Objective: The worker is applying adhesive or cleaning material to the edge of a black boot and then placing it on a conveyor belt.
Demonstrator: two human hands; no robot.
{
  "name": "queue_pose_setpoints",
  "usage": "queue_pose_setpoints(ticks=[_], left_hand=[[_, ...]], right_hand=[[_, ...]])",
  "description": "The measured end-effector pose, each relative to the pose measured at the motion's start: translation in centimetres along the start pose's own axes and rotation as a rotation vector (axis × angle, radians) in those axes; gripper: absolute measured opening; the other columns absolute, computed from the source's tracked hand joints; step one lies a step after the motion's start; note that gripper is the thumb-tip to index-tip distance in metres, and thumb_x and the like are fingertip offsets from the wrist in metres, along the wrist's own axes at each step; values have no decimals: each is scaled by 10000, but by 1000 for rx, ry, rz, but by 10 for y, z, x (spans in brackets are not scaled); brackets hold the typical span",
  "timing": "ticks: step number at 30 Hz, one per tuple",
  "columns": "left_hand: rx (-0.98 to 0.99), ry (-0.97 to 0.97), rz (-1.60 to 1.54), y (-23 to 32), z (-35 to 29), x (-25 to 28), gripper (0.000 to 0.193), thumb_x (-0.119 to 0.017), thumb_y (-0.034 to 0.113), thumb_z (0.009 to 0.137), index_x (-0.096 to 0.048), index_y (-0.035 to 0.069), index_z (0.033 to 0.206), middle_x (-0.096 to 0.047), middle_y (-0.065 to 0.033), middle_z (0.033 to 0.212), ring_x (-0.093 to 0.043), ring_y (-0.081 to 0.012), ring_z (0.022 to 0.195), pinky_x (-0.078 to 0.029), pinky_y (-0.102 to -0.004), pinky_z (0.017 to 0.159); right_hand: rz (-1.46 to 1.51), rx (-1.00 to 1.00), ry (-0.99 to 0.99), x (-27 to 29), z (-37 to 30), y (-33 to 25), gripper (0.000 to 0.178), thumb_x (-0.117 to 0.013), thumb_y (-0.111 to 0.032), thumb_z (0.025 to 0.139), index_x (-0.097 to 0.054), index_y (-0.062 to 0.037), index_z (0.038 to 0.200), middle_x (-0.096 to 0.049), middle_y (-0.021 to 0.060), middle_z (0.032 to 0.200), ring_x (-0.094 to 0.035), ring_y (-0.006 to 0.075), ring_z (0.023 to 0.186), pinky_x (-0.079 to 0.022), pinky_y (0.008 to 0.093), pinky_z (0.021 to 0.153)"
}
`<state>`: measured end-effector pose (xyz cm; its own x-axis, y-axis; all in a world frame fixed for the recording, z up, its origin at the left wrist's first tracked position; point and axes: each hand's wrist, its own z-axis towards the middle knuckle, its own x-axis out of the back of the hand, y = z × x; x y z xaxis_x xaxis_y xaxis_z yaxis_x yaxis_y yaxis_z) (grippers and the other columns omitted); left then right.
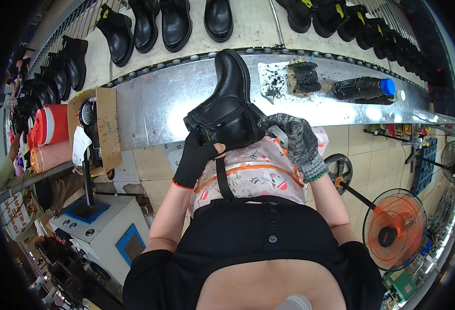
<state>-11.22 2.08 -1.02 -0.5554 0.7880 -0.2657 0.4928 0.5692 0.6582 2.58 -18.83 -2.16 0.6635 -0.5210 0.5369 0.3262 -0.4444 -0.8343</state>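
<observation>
A black leather ankle boot [226, 103] rests partly over the near edge of the metal bench, toe pointing away and sole turned to the right. My left hand [192, 157], in a black glove with bare fingertips, grips the boot by its shaft from the near side. At the heel end, my right hand [300, 142] wears a grey knitted glove and has its fingers curled. Something pale shows between those fingers; what it is cannot be made out.
A black-stained pad [304, 77] lies on a smeared white sheet [271, 85]. Dark bottles, one with a blue cap [388, 87], lie to its right. Black boots [176, 26] line the conveyor behind. A cardboard box [108, 129] stands left; an orange fan [393, 230] stands right.
</observation>
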Motion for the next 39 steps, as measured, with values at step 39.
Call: queue_pose_setpoints(ticks=[39], left_hand=[[91,-173,-620,29,23,-11,506,-585,64,780,-428,-64,1244,-573,-237,1113,-660,-354,876,-585,-264,669]], right_hand=[[598,-85,213,19,-54,-25,332,-556,-146,864,-524,-32,1174,-632,112,853,-612,201,679,-508,310,605]])
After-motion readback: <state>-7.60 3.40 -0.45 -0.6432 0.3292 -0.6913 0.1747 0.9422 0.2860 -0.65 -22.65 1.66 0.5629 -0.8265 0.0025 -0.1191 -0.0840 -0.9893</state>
